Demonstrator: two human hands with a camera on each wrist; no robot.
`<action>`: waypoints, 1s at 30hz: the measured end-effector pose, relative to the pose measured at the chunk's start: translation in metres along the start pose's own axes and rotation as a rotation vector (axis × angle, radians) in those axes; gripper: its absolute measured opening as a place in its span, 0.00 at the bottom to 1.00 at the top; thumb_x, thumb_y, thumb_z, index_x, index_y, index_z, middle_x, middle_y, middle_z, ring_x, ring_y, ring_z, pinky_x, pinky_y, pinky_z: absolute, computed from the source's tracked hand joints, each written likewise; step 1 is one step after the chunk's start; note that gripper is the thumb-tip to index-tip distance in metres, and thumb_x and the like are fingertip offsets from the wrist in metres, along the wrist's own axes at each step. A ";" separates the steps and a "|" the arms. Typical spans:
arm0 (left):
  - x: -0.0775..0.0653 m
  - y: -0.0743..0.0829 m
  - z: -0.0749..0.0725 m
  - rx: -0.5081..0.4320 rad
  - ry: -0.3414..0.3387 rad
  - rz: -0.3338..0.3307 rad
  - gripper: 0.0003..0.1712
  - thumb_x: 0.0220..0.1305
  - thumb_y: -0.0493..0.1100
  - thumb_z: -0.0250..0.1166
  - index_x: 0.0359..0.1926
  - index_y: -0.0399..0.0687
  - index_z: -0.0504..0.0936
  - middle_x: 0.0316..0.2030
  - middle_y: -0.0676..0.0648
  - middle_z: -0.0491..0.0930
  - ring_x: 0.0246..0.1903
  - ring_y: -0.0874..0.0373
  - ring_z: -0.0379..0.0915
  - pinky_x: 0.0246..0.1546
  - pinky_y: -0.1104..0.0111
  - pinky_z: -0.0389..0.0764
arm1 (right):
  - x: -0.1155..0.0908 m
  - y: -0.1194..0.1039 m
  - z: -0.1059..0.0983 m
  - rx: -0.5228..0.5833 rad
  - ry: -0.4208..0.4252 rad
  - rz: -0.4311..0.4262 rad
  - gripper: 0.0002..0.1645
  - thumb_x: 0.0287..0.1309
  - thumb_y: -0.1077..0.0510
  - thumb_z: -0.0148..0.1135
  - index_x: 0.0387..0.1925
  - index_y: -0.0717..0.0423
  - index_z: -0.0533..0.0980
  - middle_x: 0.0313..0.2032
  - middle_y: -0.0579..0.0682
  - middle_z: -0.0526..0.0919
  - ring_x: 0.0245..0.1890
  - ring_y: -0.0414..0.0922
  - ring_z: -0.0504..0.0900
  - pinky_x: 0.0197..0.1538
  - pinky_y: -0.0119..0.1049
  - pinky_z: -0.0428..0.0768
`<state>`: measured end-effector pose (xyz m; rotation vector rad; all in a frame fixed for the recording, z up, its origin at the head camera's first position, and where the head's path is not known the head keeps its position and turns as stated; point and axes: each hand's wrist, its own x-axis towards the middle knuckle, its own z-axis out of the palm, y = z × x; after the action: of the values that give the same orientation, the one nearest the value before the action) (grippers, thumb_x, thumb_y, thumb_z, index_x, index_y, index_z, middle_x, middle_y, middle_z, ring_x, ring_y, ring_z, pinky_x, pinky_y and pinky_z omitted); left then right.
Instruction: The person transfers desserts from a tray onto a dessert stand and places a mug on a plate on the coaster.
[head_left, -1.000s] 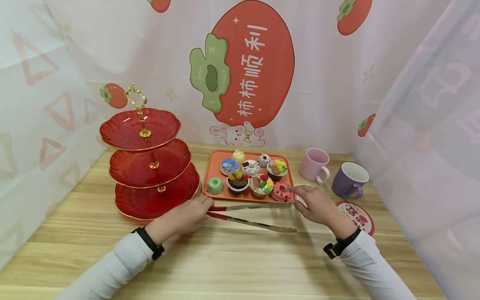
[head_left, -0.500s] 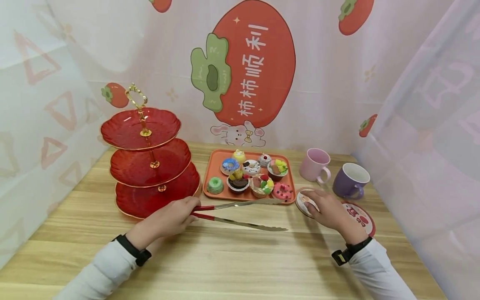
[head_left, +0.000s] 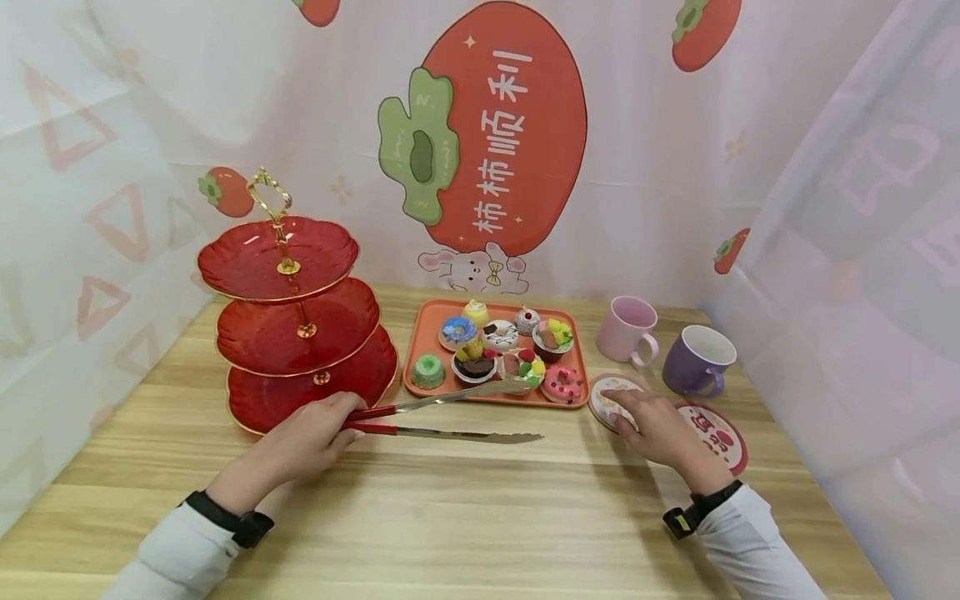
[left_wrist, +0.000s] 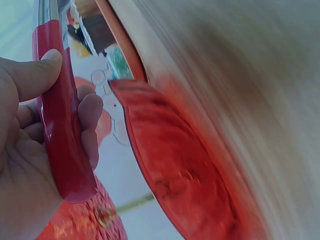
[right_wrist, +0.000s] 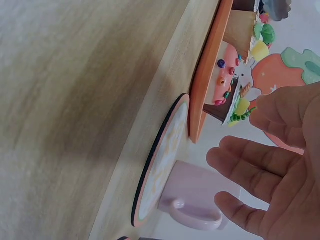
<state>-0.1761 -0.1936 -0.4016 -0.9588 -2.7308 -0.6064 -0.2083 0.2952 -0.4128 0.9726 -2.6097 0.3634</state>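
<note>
Beyond the left hand (head_left: 311, 437) and the right hand (head_left: 663, 429), a pale curtain (head_left: 645, 167) printed with orange persimmons and a rabbit. Under both, a wood-grain tabletop (head_left: 480, 508). Just beyond the left hand and to its left, a red three-tiered stand (head_left: 258, 333) with gold rims, lowest plate partly hidden by that hand. Ahead of the hands and between them, an orange tray (head_left: 426, 337). In the left hand, fingers wrapped round the red handles, metal tongs (left_wrist: 62, 120): arms spread apart, tips toward the right hand, farther tip overlapping the tray's near edge in the head view, contact impossible to tell. At the right hand, fingers extended and slightly apart above a pale round coaster (right_wrist: 164, 157). Ahead of that hand, a pink mug (head_left: 626, 329), and farther right, a purple mug (head_left: 692, 367). Beside the right wrist, partly covered by it, a red-rimmed coaster (head_left: 716, 432). On the tray, nearest the right hand, a pink doughnut (head_left: 562, 383); nearest the left, a green ring cake (head_left: 429, 372); between these, a chocolate cupcake (head_left: 474, 367).
</note>
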 end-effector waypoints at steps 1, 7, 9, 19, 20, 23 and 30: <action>-0.002 -0.001 -0.001 0.004 0.012 -0.001 0.16 0.52 0.36 0.70 0.41 0.43 0.74 0.32 0.53 0.74 0.30 0.62 0.69 0.32 0.65 0.75 | 0.000 0.000 0.000 0.001 0.000 -0.001 0.21 0.50 0.67 0.62 0.49 0.66 0.76 0.42 0.60 0.80 0.41 0.56 0.80 0.41 0.51 0.75; -0.015 -0.006 -0.004 0.013 0.046 -0.054 0.18 0.50 0.36 0.71 0.41 0.41 0.74 0.32 0.50 0.75 0.31 0.59 0.71 0.33 0.61 0.76 | -0.003 -0.004 0.003 0.009 -0.020 0.018 0.21 0.50 0.67 0.62 0.49 0.65 0.75 0.43 0.60 0.80 0.42 0.56 0.79 0.42 0.51 0.75; -0.019 -0.008 -0.005 0.011 0.047 -0.070 0.18 0.50 0.36 0.71 0.41 0.41 0.74 0.32 0.50 0.74 0.31 0.59 0.70 0.33 0.61 0.76 | -0.004 -0.005 0.005 0.011 -0.030 0.028 0.21 0.50 0.67 0.62 0.49 0.65 0.75 0.43 0.60 0.80 0.43 0.55 0.79 0.43 0.51 0.75; -0.032 -0.012 -0.006 0.037 0.100 -0.056 0.20 0.47 0.35 0.73 0.40 0.41 0.74 0.33 0.49 0.75 0.32 0.58 0.71 0.34 0.59 0.77 | -0.005 -0.007 0.007 0.006 -0.034 0.036 0.22 0.49 0.68 0.62 0.49 0.64 0.76 0.43 0.60 0.80 0.42 0.54 0.80 0.41 0.49 0.76; -0.033 -0.012 -0.006 0.044 0.110 -0.054 0.20 0.47 0.36 0.73 0.40 0.41 0.74 0.33 0.50 0.75 0.32 0.58 0.72 0.33 0.59 0.77 | -0.004 -0.006 0.007 0.006 -0.032 0.037 0.22 0.49 0.68 0.62 0.49 0.64 0.75 0.43 0.60 0.80 0.42 0.54 0.80 0.41 0.49 0.76; -0.035 -0.013 -0.007 0.060 0.131 -0.057 0.20 0.47 0.39 0.73 0.40 0.42 0.74 0.33 0.50 0.75 0.32 0.58 0.72 0.33 0.59 0.77 | -0.003 -0.006 0.006 0.014 -0.026 0.044 0.22 0.49 0.68 0.63 0.49 0.65 0.75 0.42 0.60 0.80 0.42 0.55 0.79 0.41 0.50 0.76; -0.039 -0.016 -0.010 0.064 0.160 -0.096 0.20 0.48 0.43 0.73 0.40 0.43 0.75 0.34 0.51 0.75 0.33 0.58 0.72 0.33 0.59 0.77 | 0.000 -0.004 0.006 0.026 -0.031 0.049 0.21 0.50 0.66 0.63 0.49 0.65 0.75 0.43 0.60 0.80 0.44 0.56 0.79 0.44 0.51 0.75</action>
<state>-0.1556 -0.2304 -0.4095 -0.7345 -2.6481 -0.5809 -0.2067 0.2899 -0.4176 0.9319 -2.6673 0.3988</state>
